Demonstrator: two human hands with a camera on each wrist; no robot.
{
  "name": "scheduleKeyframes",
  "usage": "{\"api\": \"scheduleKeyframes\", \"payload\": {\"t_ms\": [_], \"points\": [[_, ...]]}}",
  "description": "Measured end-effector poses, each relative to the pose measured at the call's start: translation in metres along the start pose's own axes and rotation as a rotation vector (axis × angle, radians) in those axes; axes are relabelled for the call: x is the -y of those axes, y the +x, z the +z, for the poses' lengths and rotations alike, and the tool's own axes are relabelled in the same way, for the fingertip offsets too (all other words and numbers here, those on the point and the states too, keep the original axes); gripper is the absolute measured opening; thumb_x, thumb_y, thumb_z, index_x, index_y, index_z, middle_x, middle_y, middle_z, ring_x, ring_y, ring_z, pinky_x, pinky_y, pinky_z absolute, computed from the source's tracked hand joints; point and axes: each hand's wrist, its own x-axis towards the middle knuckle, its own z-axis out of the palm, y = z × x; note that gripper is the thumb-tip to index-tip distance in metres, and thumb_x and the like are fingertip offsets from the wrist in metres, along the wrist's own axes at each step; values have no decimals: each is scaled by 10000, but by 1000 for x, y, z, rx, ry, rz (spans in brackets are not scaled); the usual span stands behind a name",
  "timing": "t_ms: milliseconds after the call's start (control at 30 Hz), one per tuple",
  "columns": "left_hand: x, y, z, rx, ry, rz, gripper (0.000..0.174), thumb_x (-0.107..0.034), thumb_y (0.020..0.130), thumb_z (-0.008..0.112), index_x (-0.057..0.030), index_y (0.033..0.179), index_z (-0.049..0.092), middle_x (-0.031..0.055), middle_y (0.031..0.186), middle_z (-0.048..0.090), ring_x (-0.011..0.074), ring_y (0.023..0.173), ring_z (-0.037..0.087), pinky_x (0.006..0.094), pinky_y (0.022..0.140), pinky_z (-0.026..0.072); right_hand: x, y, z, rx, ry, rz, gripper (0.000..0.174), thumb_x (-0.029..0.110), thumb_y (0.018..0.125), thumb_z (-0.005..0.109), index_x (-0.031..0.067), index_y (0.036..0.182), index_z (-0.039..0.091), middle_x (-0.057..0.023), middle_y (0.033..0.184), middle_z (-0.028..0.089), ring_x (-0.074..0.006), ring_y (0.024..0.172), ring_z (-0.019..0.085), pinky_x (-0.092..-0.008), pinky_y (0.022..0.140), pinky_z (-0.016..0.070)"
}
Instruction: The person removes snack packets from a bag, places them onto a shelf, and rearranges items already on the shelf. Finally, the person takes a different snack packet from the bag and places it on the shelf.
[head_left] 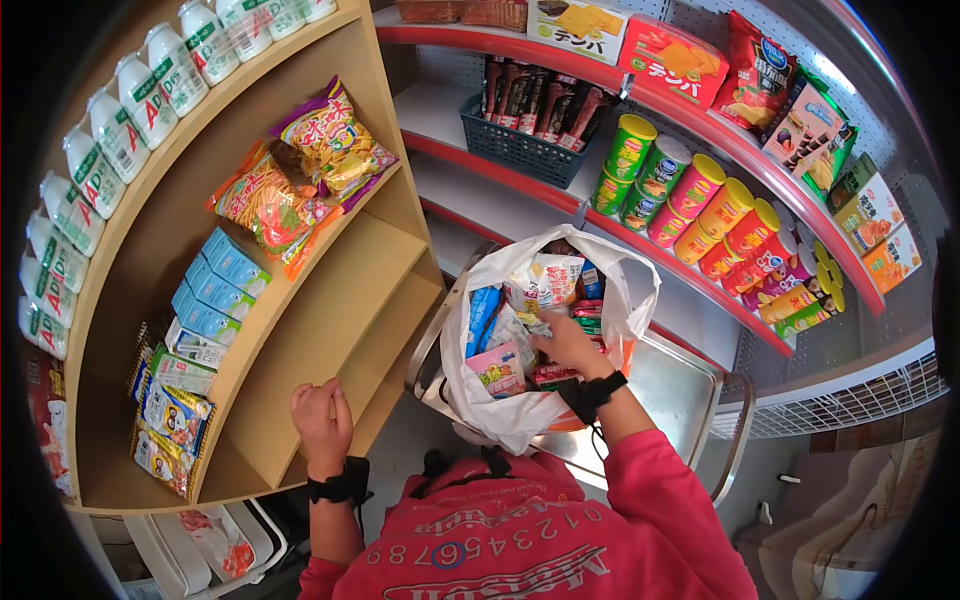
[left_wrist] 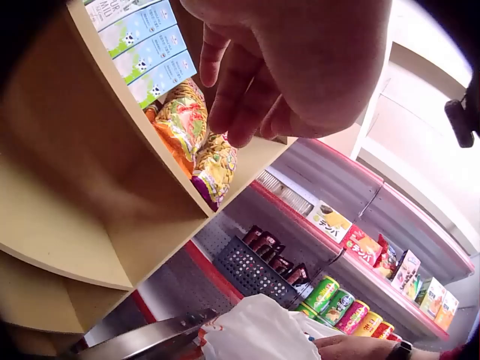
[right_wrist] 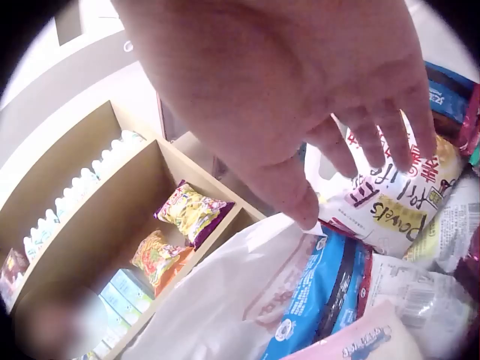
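Note:
A white plastic bag full of packaged snacks stands open on a metal cart. My right hand reaches into its mouth; in the right wrist view that hand has its fingers extended over a white packet with red and black lettering. Whether the fingertips touch the packet cannot be told. Beside it lie a blue packet and a pink package. My left hand is raised in front of the wooden shelves, fingers loosely bent, holding nothing; the left wrist view shows the same hand.
Wooden shelves on the left hold white bottles, noodle-snack bags and blue cartons. Red-edged shelves ahead carry a dark basket, snack cans and boxes. The metal cart extends right of the bag.

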Motion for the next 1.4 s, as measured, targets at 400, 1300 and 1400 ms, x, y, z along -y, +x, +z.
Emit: {"api": "scheduleKeyframes", "payload": {"t_ms": [400, 1300, 1400], "points": [[35, -3, -27, -54, 71, -26, 90, 27, 754, 575, -15, 829, 603, 113, 697, 592, 275, 665, 563, 391, 743, 428, -10, 49, 2, -546, -345, 35, 774, 96, 615, 730, 43, 1298, 369, -163, 1448, 186, -405, 1285, 268, -488, 1010, 312], [69, 19, -26, -113, -150, 24, 70, -91, 732, 612, -81, 800, 628, 61, 661, 584, 233, 648, 569, 364, 728, 438, 40, -25, -61, -1010, 73, -120, 211, 200, 857, 587, -7, 827, 563, -107, 671, 566, -191, 583, 494, -337, 558, 412], [56, 31, -25, -39, -194, 69, 167, -115, 744, 626, -67, 904, 631, 93, 803, 613, 254, 739, 586, 365, 729, 450, 93, -41, -65, -1024, 134, -230, 196, 190, 873, 568, -5, 853, 563, -93, 697, 573, -176, 599, 497, -317, 561, 409]]}}
